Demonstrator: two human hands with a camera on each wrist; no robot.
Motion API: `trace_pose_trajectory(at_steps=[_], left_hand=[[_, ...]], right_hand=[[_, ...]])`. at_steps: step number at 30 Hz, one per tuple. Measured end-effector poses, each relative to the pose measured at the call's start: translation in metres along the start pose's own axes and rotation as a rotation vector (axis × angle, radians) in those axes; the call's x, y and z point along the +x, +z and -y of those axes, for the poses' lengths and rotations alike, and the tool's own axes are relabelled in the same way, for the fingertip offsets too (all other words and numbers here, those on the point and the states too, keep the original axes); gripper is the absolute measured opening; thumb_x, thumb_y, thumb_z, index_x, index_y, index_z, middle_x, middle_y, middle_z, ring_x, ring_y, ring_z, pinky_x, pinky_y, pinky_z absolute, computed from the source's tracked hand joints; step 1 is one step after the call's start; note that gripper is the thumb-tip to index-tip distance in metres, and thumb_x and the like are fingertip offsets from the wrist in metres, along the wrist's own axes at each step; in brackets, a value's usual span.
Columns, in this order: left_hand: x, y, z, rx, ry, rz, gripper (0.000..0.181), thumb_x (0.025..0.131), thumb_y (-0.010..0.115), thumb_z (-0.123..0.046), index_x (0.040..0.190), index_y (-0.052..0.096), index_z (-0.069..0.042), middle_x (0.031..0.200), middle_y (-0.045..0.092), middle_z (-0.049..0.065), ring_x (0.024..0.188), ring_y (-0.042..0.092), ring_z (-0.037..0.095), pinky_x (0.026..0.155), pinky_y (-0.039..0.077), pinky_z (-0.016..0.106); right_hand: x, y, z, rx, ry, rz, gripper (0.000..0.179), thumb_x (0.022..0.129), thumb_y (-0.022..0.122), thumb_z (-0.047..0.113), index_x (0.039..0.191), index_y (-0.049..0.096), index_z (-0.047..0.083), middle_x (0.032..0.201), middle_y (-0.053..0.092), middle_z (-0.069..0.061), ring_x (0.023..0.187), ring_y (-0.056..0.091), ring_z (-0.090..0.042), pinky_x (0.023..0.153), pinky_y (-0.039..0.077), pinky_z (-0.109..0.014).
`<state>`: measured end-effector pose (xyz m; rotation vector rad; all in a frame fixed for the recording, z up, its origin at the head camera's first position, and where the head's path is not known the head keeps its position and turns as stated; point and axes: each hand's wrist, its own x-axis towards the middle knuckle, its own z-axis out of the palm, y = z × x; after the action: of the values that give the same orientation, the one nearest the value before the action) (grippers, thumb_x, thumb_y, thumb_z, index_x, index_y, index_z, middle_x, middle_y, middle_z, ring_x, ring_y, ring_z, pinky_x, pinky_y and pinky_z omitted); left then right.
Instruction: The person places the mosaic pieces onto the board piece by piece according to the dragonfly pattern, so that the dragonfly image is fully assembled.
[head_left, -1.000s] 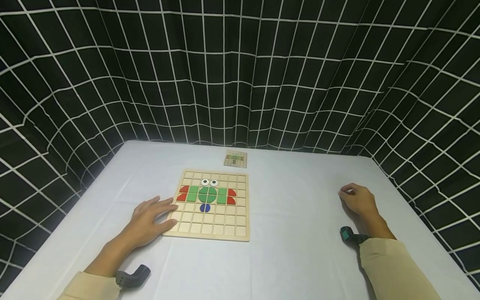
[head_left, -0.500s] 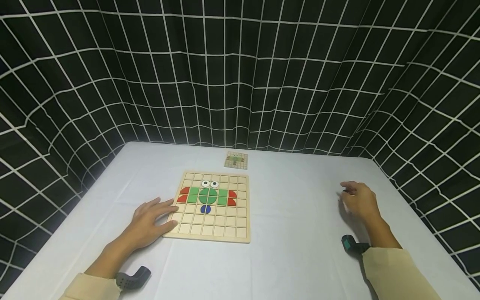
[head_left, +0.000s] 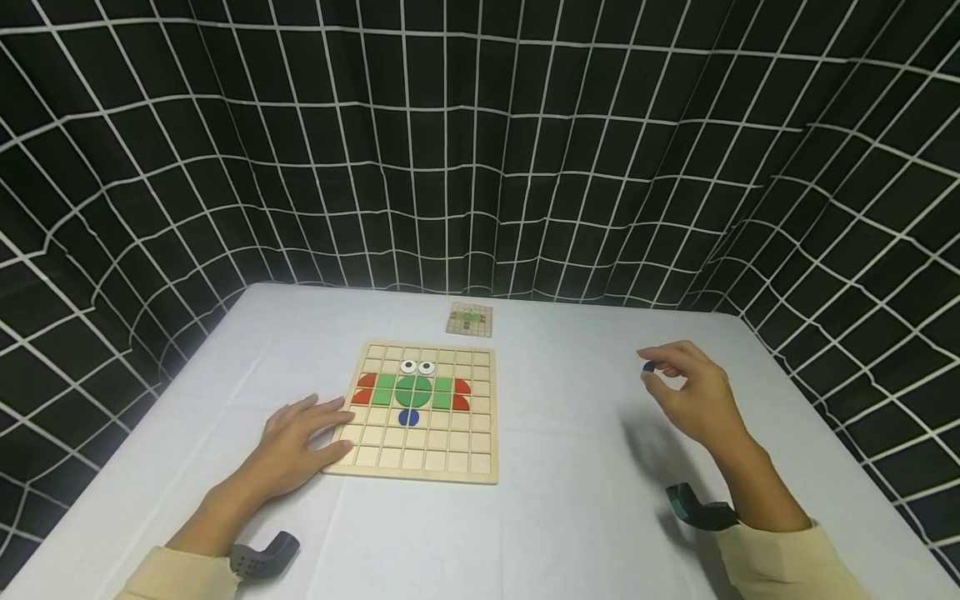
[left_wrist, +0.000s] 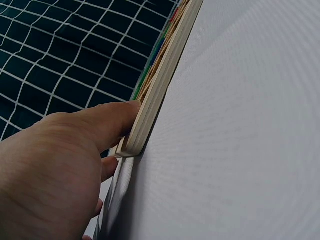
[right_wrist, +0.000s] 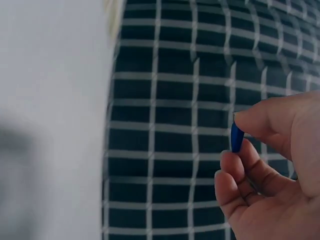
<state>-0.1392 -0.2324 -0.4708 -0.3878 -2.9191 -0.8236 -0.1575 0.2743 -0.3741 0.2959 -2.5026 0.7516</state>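
Note:
Between thumb and fingertips my right hand point(head_left: 693, 393) pinches a small blue puzzle piece point(right_wrist: 237, 138), held above the right side of the table. A wooden grid board point(head_left: 450, 461) lies flat left of centre. On it sit two eye pieces point(head_left: 426, 367), a green circle with green squares point(head_left: 444, 392) at its sides, red curved pieces point(head_left: 461, 402) at both ends, and a blue circle point(head_left: 408, 417) below. My left hand point(head_left: 292, 442) rests at the board's left edge with fingers spread. In the left wrist view, its thumb point(left_wrist: 117, 117) lies on the board's rim.
Behind the board lies a small pattern card point(head_left: 470, 320) showing a similar figure. A white cloth point(head_left: 570, 500) covers the table. Black curtains with a white grid point(head_left: 480, 150) surround its back and sides.
My right hand has risen from the table and moved left, and the blue piece now shows in its fingertips. The left hand and the board have stayed in place.

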Motion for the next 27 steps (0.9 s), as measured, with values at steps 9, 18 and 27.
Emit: trace_pose_trajectory(at_steps=[9, 18, 27], left_hand=[[0.0, 0.0, 0.0, -0.005, 0.006, 0.004, 0.046, 0.085, 0.069, -0.043, 0.125, 0.063, -0.02, 0.144, 0.049, 0.008, 0.139, 0.027, 0.041, 0.112, 0.01, 0.064], [0.0, -0.001, 0.001, -0.006, 0.013, -0.003, 0.046, 0.085, 0.069, -0.043, 0.125, 0.063, -0.02, 0.144, 0.05, 0.008, 0.139, 0.027, 0.041, 0.112, 0.01, 0.064], [-0.001, -0.001, 0.002, -0.008, 0.024, -0.006, 0.046, 0.085, 0.068, -0.043, 0.124, 0.063, -0.02, 0.143, 0.05, 0.009, 0.139, 0.027, 0.042, 0.111, 0.01, 0.064]], right_hand=[[-0.005, 0.001, 0.063, 0.15, -0.228, -0.038, 0.029, 0.077, 0.071, -0.008, 0.102, 0.072, 0.005, 0.097, 0.064, -0.001, 0.087, 0.054, -0.011, 0.074, 0.044, -0.016], [-0.007, 0.022, 0.11, 0.27, -0.29, -0.005, 0.027, 0.078, 0.071, -0.006, 0.101, 0.072, 0.007, 0.098, 0.064, 0.001, 0.092, 0.059, -0.011, 0.079, 0.048, -0.017], [-0.008, 0.056, 0.143, 0.409, -0.321, 0.056, 0.029, 0.077, 0.07, -0.008, 0.1, 0.072, 0.009, 0.098, 0.063, 0.002, 0.093, 0.06, -0.012, 0.079, 0.053, -0.027]])
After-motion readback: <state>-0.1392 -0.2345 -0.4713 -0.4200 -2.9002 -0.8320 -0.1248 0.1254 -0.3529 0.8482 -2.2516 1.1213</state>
